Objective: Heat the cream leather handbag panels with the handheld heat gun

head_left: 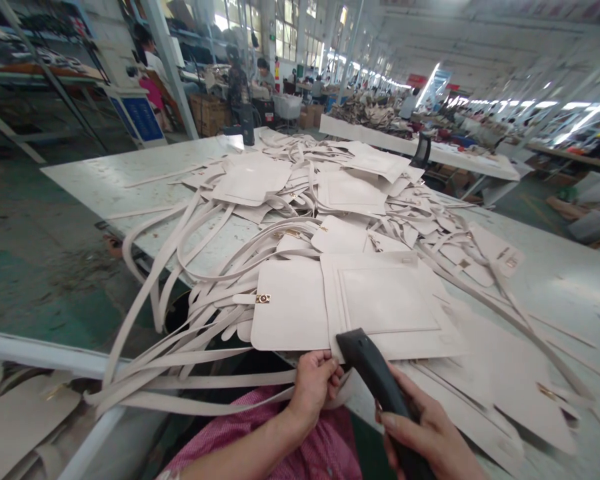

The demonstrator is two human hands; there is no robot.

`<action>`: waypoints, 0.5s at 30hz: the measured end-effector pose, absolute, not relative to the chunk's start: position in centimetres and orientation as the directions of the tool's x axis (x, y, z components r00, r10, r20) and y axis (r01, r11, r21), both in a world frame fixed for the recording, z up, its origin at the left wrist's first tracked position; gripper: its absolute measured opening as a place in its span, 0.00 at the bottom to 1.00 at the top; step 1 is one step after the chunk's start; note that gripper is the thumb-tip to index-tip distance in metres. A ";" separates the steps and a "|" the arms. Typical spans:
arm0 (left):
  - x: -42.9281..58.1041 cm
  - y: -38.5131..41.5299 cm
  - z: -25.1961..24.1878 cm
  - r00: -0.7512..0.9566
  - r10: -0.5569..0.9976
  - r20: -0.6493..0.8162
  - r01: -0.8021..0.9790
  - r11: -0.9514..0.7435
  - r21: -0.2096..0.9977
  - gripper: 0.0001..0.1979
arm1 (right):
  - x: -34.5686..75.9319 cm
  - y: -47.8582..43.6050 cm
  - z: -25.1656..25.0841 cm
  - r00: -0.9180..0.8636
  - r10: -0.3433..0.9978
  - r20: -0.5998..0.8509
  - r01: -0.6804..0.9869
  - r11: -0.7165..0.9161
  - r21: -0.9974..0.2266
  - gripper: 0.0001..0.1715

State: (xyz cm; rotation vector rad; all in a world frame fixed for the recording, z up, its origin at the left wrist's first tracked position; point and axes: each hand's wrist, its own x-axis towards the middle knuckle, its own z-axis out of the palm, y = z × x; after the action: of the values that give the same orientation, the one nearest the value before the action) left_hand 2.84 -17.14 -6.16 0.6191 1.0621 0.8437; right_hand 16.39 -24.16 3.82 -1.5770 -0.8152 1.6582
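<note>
My right hand (pixel 423 427) is wrapped round a black handheld tool (pixel 375 370), shaped like a hair clipper. The tool's head lies over the near edge of a flat beige bag piece (pixel 390 300) with a stitched rectangular panel. Joined to its left is a rounded flap (pixel 290 307) with a gold clasp (pixel 263 299). My left hand (pixel 313 383) is closed at the near edge of this piece, fingers curled and pinching there beside the tool's head. A beige strap (pixel 220 400) runs behind my left wrist; its far end is hidden.
More beige bag pieces (pixel 253 177) and tangled straps (pixel 167 240) heap across the white table (pixel 95 173). Several straps hang over the near left edge. A metal rail (pixel 45 353) stands at lower left. People sit at other benches behind.
</note>
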 end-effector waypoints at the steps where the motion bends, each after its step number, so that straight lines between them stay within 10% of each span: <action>1: 2.7 -17.1 -6.1 0.238 0.837 -0.492 -0.284 0.545 0.789 0.11 | 16.2 -23.3 3.9 -0.027 0.822 -0.569 -0.032 -0.570 -0.821 0.51; 9: 2.4 -17.3 -5.8 0.223 0.827 -0.517 -0.441 0.558 0.703 0.09 | 16.4 -21.9 5.0 0.203 0.917 -0.344 0.015 -0.354 -0.935 0.48; 15: 3.9 -15.6 -4.3 0.220 0.736 -0.640 -0.738 0.555 0.385 0.12 | 16.5 -25.4 5.4 0.131 0.880 -0.456 -0.086 -0.448 -0.890 0.54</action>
State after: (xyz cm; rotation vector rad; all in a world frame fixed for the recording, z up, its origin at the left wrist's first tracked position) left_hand 3.92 -15.61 -4.29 -0.0018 0.8835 1.0191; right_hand 16.52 -25.38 5.41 -1.5676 -0.7964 1.4486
